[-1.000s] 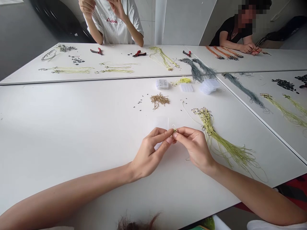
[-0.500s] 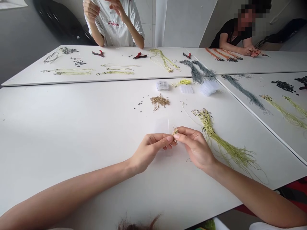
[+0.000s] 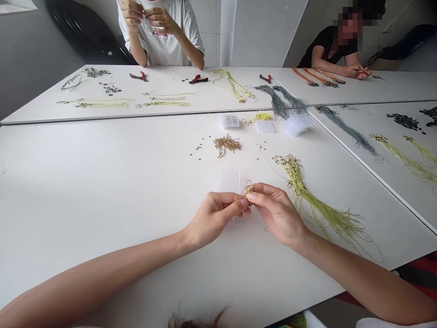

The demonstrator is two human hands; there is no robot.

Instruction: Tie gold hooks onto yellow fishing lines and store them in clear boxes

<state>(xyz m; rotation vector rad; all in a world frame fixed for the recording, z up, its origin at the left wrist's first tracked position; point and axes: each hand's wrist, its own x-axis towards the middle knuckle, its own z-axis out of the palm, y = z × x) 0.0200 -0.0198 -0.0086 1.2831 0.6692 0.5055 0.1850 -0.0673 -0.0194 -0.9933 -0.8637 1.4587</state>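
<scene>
Between my fingertips is a fishing hook (image 3: 249,183) with yellow-green line wound up close to it. My right hand (image 3: 278,212) pinches it between thumb and fingers. My left hand (image 3: 218,216) meets it from the other side, thumb and fingers pressed on the coiled line. Part of the bundle is hidden by my fingers. Under my hands lies a clear plastic case (image 3: 229,181). A bunch of yellow-green lines with dark hooks (image 3: 307,196) spreads out to the right. Beyond my hands sits a heap of small gold-coloured metal pieces (image 3: 228,143).
Farther back stand a clear box (image 3: 231,122), a compartment tray (image 3: 265,126) and stacked clear lids (image 3: 297,125). Grey-green lines (image 3: 278,100) lie near the table seam. Red-handled pliers (image 3: 198,79) rest on the far table. Two people work across from me.
My fingers have shifted slightly on the bundle, and the hook's bend now shows more clearly above them. The person opposite has brought both hands closer together.
</scene>
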